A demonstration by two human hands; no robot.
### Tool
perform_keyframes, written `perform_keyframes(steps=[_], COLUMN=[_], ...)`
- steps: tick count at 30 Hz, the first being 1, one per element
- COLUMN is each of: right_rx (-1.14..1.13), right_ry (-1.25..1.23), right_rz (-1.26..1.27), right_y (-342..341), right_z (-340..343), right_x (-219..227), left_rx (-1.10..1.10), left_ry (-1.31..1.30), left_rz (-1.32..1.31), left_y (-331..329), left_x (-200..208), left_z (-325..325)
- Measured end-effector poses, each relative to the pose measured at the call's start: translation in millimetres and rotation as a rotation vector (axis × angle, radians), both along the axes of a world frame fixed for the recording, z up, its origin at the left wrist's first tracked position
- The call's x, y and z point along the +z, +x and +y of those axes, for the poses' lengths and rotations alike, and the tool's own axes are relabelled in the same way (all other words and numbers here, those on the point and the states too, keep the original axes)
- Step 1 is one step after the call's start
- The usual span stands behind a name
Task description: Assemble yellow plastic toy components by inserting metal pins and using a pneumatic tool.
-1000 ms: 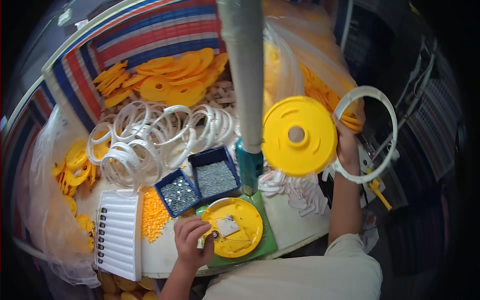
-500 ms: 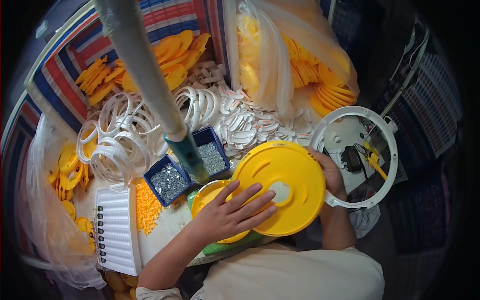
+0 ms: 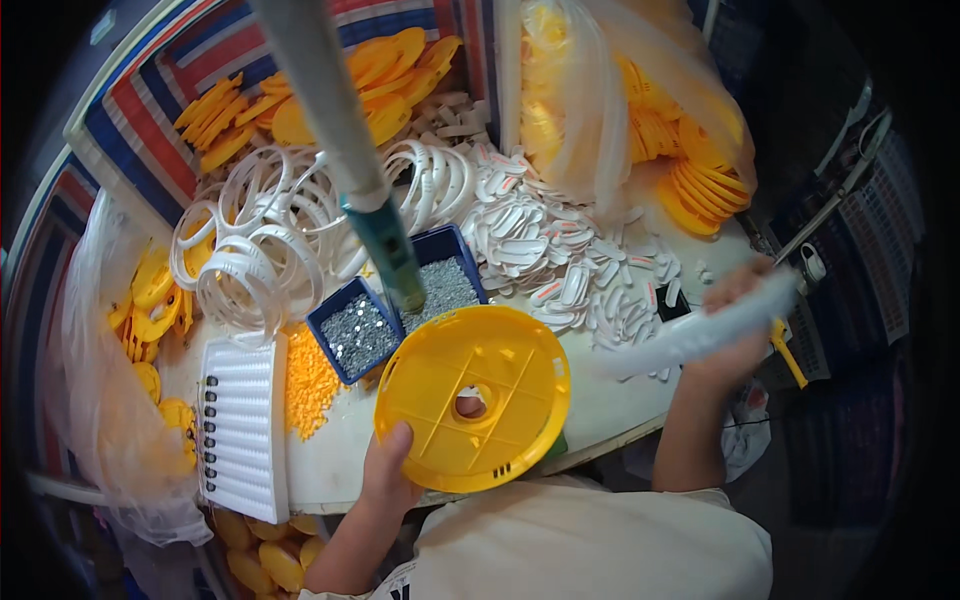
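Note:
My left hand (image 3: pixel 388 475) grips a round yellow plastic disc (image 3: pixel 520 395) by its lower left rim. The thumb lies on the near face and the other fingers are behind it. This face has a raised edge, thin crossing ribs and a centre hole, through which a bit of finger shows. Off to the right, my right hand (image 3: pixel 735 362) holds a white plastic ring (image 3: pixel 680 338), seen nearly edge-on and smeared by motion. A strip of green (image 3: pixel 556 446) peeks out behind the disc.
A teal-tipped power screwdriver (image 3: pixel 385 245) hangs over two blue bins (image 3: pixel 312 325) of small metal parts. Around them lie white rings (image 3: pixel 245 285), white oval pieces (image 3: pixel 540 250), orange bits (image 3: pixel 308 385) and a white ridged tray (image 3: pixel 240 430). Bagged yellow parts (image 3: pixel 700 190) stand behind; a yellow-handled tool (image 3: pixel 788 360) lies right.
My left hand has gone from lying spread over yellow discs to gripping one disc, ribbed face showing. My right hand has moved right with the ring, which has tilted edge-on. The view has shifted.

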State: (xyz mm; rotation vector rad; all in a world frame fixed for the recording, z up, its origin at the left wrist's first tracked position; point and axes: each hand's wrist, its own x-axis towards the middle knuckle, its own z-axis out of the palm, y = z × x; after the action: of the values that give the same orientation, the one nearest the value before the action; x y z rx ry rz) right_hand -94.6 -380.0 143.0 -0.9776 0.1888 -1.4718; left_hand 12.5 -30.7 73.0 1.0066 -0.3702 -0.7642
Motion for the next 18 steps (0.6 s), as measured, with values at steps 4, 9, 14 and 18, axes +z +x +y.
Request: perform_keyframes(steps=[4,9,14,18], right_rx=[-0.571,0.052,0.392,0.263], right_ry=[-0.783,-1.473,-1.315,-1.032], right_rz=[0.407,0.241,0.321,0.459], right_y=[-21,-18,-11,8], right_z=[51,113,106,104], right_x=[-28,-55,-85,-75], left_rx=[0.122,0.224,0.259,0.273], left_ry=[-0.031,-0.093,0.044,0.037], left_rz=[0.254,0.244,0.215,0.110], left_y=[-5,3,8,12], left_x=[3,-12,15,10], left_z=[-9,4,12,22])
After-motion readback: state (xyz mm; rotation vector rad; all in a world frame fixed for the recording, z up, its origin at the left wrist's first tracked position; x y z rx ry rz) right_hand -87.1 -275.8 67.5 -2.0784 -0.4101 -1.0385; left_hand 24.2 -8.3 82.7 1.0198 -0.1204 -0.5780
